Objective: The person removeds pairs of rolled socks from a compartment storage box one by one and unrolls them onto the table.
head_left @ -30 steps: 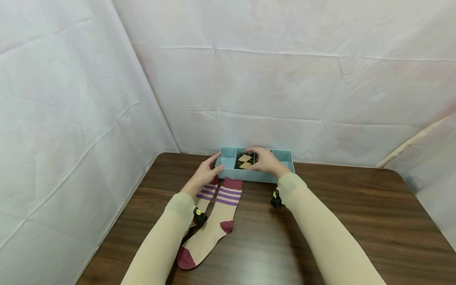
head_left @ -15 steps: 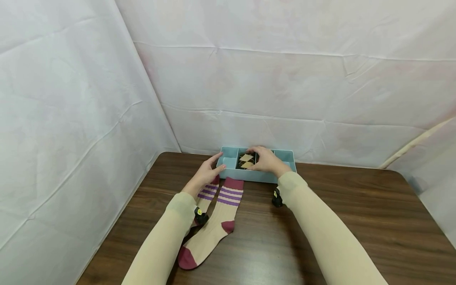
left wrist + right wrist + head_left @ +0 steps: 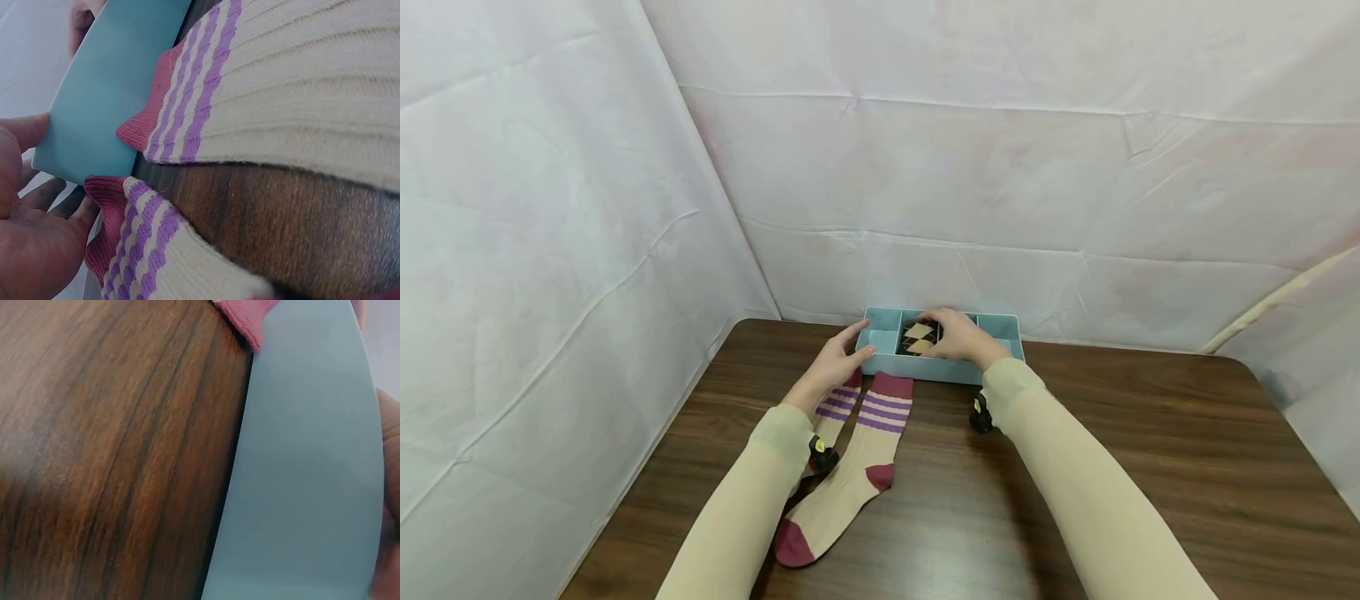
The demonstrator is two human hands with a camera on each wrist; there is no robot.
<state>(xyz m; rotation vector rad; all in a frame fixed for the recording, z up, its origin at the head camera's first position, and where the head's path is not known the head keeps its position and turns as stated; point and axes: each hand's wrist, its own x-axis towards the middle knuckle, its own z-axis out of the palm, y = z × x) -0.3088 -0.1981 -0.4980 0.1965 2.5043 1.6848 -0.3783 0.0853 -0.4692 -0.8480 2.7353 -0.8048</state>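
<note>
A light-blue divided storage box (image 3: 925,369) stands at the far edge of the table, against the sheet. My left hand (image 3: 835,358) grips its left end, thumb on the front wall and fingers round the end. My right hand (image 3: 962,340) reaches into the middle of the box, thumb and fingers curved about a black argyle sock (image 3: 917,337) with tan diamonds. Part of that sock is hidden under the hand. Two cream socks with purple stripes lie before the box: one sock (image 3: 850,492) in full view, the other sock (image 3: 832,421) partly beneath my left wrist.
Brown wood-grain table (image 3: 1120,433) spreads under everything. White sheets (image 3: 962,167) hang behind and at the left. Dividers split the box, with one compartment (image 3: 882,333) at its left end and another compartment (image 3: 1004,330) at its right end.
The view has shifted very slightly. Both hands, the box and the socks keep their places.
</note>
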